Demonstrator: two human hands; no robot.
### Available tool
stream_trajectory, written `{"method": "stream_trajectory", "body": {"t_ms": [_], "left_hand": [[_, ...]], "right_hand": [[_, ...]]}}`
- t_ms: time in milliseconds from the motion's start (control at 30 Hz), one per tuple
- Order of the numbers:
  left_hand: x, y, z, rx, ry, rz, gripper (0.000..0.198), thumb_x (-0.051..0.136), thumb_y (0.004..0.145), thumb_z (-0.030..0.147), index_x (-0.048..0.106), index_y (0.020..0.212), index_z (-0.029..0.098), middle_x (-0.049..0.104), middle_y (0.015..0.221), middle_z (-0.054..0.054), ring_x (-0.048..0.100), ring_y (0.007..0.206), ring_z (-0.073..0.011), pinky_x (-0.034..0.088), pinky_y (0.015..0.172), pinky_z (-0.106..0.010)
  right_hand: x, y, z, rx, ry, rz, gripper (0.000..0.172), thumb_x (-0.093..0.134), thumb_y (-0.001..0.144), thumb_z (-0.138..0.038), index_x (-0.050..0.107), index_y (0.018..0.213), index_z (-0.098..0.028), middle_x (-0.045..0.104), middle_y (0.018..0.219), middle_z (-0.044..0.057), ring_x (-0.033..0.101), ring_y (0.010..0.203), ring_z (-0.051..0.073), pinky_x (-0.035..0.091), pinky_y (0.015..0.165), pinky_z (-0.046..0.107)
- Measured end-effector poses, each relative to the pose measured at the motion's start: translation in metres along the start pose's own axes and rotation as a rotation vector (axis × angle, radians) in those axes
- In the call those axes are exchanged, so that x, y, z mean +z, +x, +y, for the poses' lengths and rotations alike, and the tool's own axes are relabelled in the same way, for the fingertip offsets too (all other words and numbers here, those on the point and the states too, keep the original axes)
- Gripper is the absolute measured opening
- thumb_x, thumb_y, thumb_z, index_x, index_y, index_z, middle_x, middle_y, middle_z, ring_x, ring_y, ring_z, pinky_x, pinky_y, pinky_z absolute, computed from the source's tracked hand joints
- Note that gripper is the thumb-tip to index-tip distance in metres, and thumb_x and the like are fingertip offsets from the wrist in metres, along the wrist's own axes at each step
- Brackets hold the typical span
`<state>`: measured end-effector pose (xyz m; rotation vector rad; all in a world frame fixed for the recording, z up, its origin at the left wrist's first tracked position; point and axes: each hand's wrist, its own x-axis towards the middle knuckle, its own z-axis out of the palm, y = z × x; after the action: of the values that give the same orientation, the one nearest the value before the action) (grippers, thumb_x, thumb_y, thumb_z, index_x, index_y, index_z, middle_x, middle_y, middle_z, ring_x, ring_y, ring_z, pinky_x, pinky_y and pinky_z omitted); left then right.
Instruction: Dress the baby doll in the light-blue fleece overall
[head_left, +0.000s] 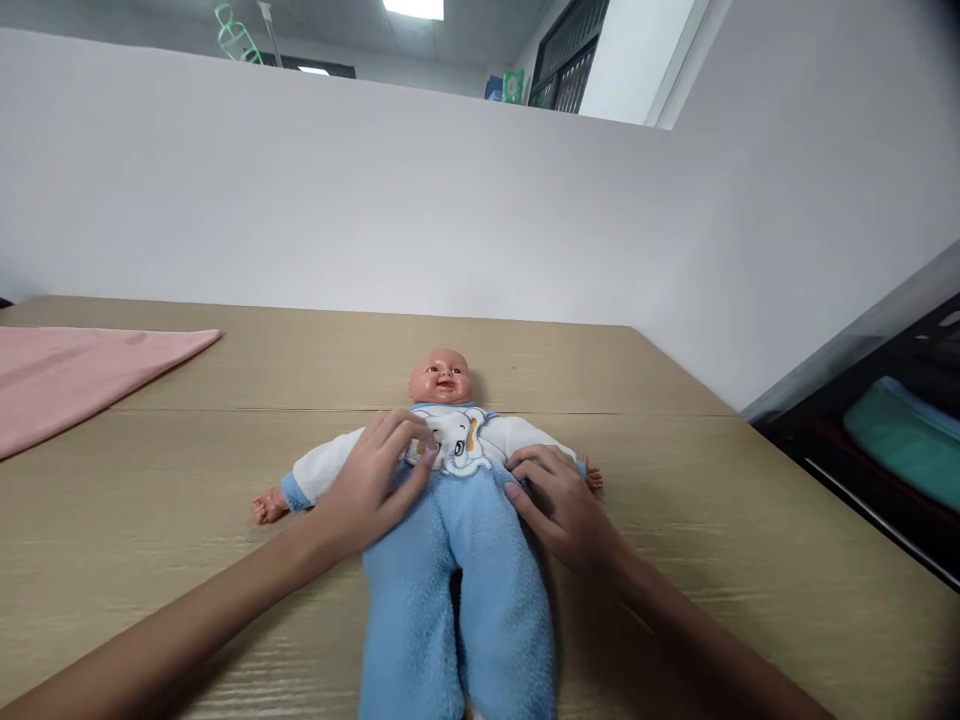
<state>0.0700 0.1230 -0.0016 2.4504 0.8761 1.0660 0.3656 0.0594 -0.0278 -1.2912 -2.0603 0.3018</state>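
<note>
A baby doll (439,376) lies on its back on the wooden table, head toward the wall and arms spread. It wears a white top (452,445) with a cartoon face and blue cuffs, and fluffy light-blue trousers (457,570). My left hand (375,480) lies over the left of the doll's belly, thumb and fingertips drawn together on the shirt just above the waist. At the other side of the waist, my right hand (561,500) has its fingers curled at the trousers' top edge. The doll's feet fall mostly below the view.
The wooden table (262,370) has a seam running across it. A pink cloth (82,375) lies at the left. Behind stands a white partition wall (360,200). On the right, a dark shelf or cart (825,460) holds a folded green cloth (904,435).
</note>
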Motion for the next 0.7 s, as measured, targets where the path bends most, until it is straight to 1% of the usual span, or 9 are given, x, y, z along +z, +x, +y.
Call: {"method": "stream_trajectory", "body": {"t_ms": [33, 100, 167, 233, 300, 400, 500, 600, 700], "left_hand": [[-0.004, -0.011, -0.007, -0.043, 0.018, -0.004, 0.013, 0.048, 0.113, 0.031, 0.059, 0.113, 0.024, 0.066, 0.114, -0.006, 0.06, 0.107, -0.0246, 0.045, 0.097, -0.04], [-0.008, -0.03, -0.019, -0.134, 0.106, -0.028, 0.019, 0.046, 0.113, 0.037, 0.059, 0.109, 0.024, 0.068, 0.106, -0.004, 0.06, 0.099, -0.0256, 0.041, 0.095, -0.043], [-0.01, -0.042, -0.028, -0.21, 0.18, -0.064, 0.024, 0.044, 0.113, 0.043, 0.059, 0.108, 0.024, 0.07, 0.105, -0.003, 0.06, 0.1, -0.0274, 0.036, 0.1, -0.048], [-0.011, -0.047, -0.033, -0.257, 0.176, -0.101, 0.028, 0.042, 0.113, 0.047, 0.059, 0.108, 0.025, 0.07, 0.108, -0.003, 0.06, 0.104, -0.0284, 0.031, 0.105, -0.052], [-0.013, -0.047, -0.034, -0.297, 0.101, -0.128, 0.031, 0.041, 0.113, 0.05, 0.058, 0.106, 0.025, 0.069, 0.109, -0.002, 0.058, 0.106, -0.0277, 0.03, 0.108, -0.052], [-0.018, -0.044, -0.036, -0.398, -0.038, -0.148, 0.038, 0.037, 0.113, 0.056, 0.055, 0.099, 0.025, 0.065, 0.103, -0.001, 0.055, 0.105, -0.0268, 0.033, 0.109, -0.05], [-0.019, -0.042, -0.038, -0.457, -0.087, -0.164, 0.041, 0.038, 0.111, 0.062, 0.053, 0.097, 0.026, 0.065, 0.102, -0.001, 0.053, 0.106, -0.0274, 0.036, 0.108, -0.048], [-0.015, -0.045, -0.041, -0.394, 0.022, -0.136, 0.035, 0.042, 0.112, 0.056, 0.052, 0.099, 0.025, 0.067, 0.1, -0.001, 0.057, 0.097, -0.0256, 0.035, 0.109, -0.05], [-0.007, -0.049, -0.044, -0.296, 0.17, -0.1, 0.027, 0.04, 0.113, 0.046, 0.054, 0.107, 0.024, 0.068, 0.095, -0.001, 0.059, 0.088, -0.0248, 0.033, 0.108, -0.053]], "right_hand": [[0.003, 0.004, -0.003, 0.054, 0.109, 0.006, 0.017, 0.059, 0.107, -0.037, 0.065, 0.098, -0.024, 0.069, 0.109, 0.007, 0.064, 0.107, 0.026, 0.049, 0.099, 0.043], [0.006, 0.013, -0.005, 0.192, 0.35, 0.001, 0.023, 0.061, 0.104, -0.045, 0.058, 0.094, -0.024, 0.062, 0.094, 0.002, 0.06, 0.09, 0.022, 0.05, 0.086, 0.037], [0.01, 0.024, -0.003, 0.313, 0.564, -0.024, 0.028, 0.063, 0.1, -0.051, 0.056, 0.093, -0.025, 0.057, 0.086, -0.001, 0.056, 0.081, 0.019, 0.048, 0.075, 0.032], [0.016, 0.033, 0.001, 0.363, 0.665, -0.009, 0.031, 0.065, 0.096, -0.054, 0.055, 0.093, -0.025, 0.058, 0.087, -0.001, 0.057, 0.08, 0.018, 0.049, 0.074, 0.03], [0.025, 0.038, 0.005, 0.367, 0.653, 0.061, 0.032, 0.066, 0.094, -0.055, 0.053, 0.095, -0.025, 0.059, 0.09, -0.001, 0.059, 0.081, 0.018, 0.05, 0.075, 0.03], [0.04, 0.036, 0.009, 0.361, 0.559, 0.168, 0.032, 0.063, 0.097, -0.056, 0.051, 0.098, -0.026, 0.057, 0.089, -0.001, 0.058, 0.08, 0.018, 0.049, 0.074, 0.031], [0.047, 0.029, 0.01, 0.338, 0.413, 0.227, 0.03, 0.064, 0.099, -0.054, 0.057, 0.097, -0.025, 0.06, 0.088, 0.0, 0.059, 0.082, 0.021, 0.048, 0.077, 0.034], [0.046, 0.025, 0.012, 0.284, 0.251, 0.261, 0.024, 0.065, 0.101, -0.047, 0.062, 0.095, -0.024, 0.065, 0.092, 0.003, 0.061, 0.088, 0.023, 0.047, 0.087, 0.039], [0.043, 0.025, 0.016, 0.223, 0.115, 0.295, 0.019, 0.062, 0.101, -0.041, 0.062, 0.093, -0.024, 0.064, 0.092, 0.005, 0.058, 0.091, 0.026, 0.046, 0.09, 0.043]]}}
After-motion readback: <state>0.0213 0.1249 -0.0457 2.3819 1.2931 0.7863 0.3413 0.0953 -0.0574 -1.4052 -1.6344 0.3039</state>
